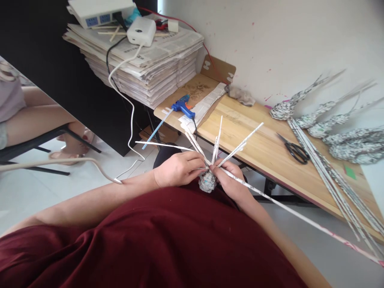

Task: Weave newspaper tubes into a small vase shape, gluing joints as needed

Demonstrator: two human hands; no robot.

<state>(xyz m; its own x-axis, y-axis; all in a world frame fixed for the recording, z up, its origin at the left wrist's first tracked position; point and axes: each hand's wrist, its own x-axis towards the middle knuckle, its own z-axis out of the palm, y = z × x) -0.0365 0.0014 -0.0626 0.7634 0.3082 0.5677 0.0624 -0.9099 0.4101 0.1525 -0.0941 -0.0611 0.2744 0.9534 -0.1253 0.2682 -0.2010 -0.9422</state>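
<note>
Close to my body I hold a small woven newspaper piece, its rounded base down and several rolled-paper strips fanning out from the top. My left hand is closed at its left side, fingertips pinching a strip near the rim. From the right, my right hand grips the piece, its thumb on the strips where they meet. One long paper strip runs from there to the lower right. Another thin strip sticks out leftward above my left hand. My palms hide part of the weave.
A blue glue gun rests on the wooden table near a stack of newspapers. Black scissors, paper rods and several woven pieces lie right. A white cable hangs left; another person's legs show beyond.
</note>
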